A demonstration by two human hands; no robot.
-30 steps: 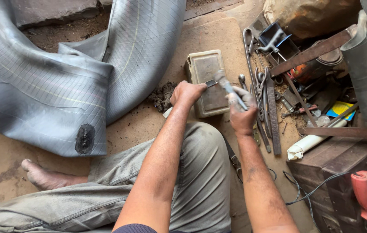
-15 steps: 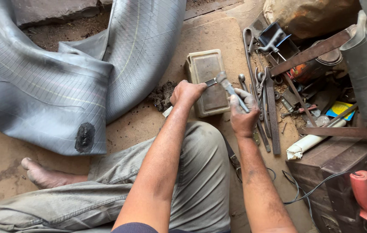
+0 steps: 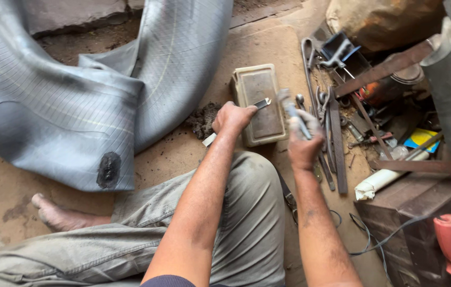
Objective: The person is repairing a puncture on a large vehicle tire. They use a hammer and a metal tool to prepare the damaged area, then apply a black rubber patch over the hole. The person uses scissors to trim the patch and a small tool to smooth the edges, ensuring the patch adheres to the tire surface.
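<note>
Centre frame, my left hand [image 3: 232, 117] is clamped on a small blade [image 3: 261, 103] over the rectangular tin [image 3: 260, 103]; my right hand [image 3: 302, 143] is closed round a blurred tool [image 3: 290, 109]. I'd keep the blade steady and strokes short.

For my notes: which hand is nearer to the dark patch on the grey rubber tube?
Left. The left hand is right of the patch; the right hand is farther right.

A single head-worn view is taken from above, looking steeply down over the seated person's forearms and knee [image 3: 246, 212] onto the dirt floor [image 3: 193, 154]. Hands are seen close; the scene's right edge, apparently cluttered with tools, is cropped.
</note>
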